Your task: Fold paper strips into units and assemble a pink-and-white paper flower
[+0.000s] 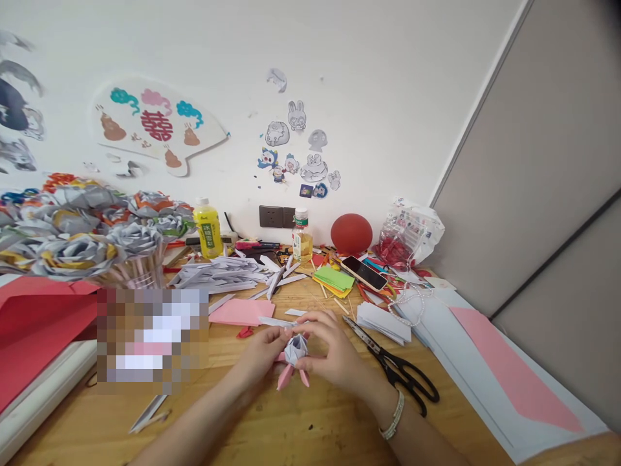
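A folded paper flower (296, 350) with a white rolled centre and pink pointed petals is held between my two hands above the wooden table. My left hand (266, 353) grips it from the left, fingertips pressed near its upper edge. Curled around the right side, my right hand (334, 353) has its thumb and fingers on the flower. Behind the hands lie a white paper strip (279, 321) and a stack of pink paper (242, 312). Black-handled scissors (388, 362) rest just right of my right hand, blades partly apart.
Many paper roses (72, 226) crowd the left back beside a yellow bottle (207, 230). A pile of white strips (220, 273), a clear bottle (301, 236), a red balloon (351, 234), green paper (334, 278) and a phone (363, 273) line the back. White sheets (466, 362) lie at right.
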`<state>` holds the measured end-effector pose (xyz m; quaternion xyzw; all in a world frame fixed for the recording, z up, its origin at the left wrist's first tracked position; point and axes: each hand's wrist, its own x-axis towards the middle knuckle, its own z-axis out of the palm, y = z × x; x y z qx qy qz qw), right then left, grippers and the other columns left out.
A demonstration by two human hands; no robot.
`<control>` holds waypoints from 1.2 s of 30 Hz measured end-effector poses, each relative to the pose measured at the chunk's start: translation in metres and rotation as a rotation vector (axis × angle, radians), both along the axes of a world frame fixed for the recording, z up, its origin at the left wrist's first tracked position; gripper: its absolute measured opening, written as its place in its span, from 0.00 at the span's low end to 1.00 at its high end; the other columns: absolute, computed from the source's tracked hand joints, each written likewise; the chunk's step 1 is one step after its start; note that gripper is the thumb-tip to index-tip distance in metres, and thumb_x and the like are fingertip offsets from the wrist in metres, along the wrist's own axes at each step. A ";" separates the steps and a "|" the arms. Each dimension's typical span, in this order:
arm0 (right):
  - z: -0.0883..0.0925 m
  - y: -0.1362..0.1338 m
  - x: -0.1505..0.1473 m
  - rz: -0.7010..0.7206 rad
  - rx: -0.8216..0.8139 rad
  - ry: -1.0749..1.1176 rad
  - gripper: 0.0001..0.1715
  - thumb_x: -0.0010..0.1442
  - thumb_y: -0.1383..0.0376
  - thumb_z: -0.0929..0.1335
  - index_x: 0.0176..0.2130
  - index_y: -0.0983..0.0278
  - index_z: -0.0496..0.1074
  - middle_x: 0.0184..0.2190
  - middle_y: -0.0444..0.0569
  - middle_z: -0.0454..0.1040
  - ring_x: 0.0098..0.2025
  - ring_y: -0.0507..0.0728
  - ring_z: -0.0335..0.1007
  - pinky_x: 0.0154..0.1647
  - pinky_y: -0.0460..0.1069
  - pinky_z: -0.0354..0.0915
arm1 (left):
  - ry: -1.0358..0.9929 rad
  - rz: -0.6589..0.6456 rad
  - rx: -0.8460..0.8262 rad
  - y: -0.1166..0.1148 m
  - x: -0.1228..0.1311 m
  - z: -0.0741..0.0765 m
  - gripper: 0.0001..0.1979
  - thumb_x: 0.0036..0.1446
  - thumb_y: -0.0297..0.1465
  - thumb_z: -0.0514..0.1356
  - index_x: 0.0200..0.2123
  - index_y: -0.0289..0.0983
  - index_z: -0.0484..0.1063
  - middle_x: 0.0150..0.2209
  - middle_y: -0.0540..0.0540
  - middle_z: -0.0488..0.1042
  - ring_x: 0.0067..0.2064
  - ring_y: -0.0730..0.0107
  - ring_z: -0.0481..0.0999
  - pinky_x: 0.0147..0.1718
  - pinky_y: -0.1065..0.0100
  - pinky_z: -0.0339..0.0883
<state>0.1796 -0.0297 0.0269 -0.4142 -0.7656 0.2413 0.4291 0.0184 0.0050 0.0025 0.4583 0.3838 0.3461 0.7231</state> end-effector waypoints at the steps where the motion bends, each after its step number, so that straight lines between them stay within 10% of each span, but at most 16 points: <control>1: -0.001 0.001 0.000 -0.024 0.004 0.013 0.22 0.45 0.67 0.74 0.42 0.56 0.72 0.45 0.47 0.68 0.50 0.58 0.61 0.52 0.53 0.59 | -0.013 -0.009 -0.014 -0.001 0.000 0.001 0.17 0.47 0.44 0.62 0.27 0.35 0.66 0.17 0.52 0.71 0.15 0.76 0.69 0.16 0.75 0.59; 14: -0.027 0.016 -0.004 -0.220 -0.132 0.376 0.15 0.51 0.71 0.66 0.40 0.63 0.65 0.38 0.48 0.69 0.39 0.55 0.69 0.40 0.49 0.68 | -0.126 -0.110 -0.109 -0.007 0.001 0.016 0.18 0.49 0.39 0.64 0.39 0.36 0.64 0.35 0.45 0.76 0.28 0.70 0.78 0.26 0.73 0.71; 36: -0.012 0.007 0.001 -0.158 0.074 0.156 0.22 0.55 0.70 0.66 0.50 0.58 0.64 0.47 0.49 0.66 0.51 0.56 0.62 0.52 0.51 0.61 | 0.056 -0.028 0.136 -0.012 0.012 0.018 0.32 0.37 0.51 0.64 0.38 0.40 0.54 0.25 0.53 0.75 0.21 0.68 0.77 0.21 0.71 0.68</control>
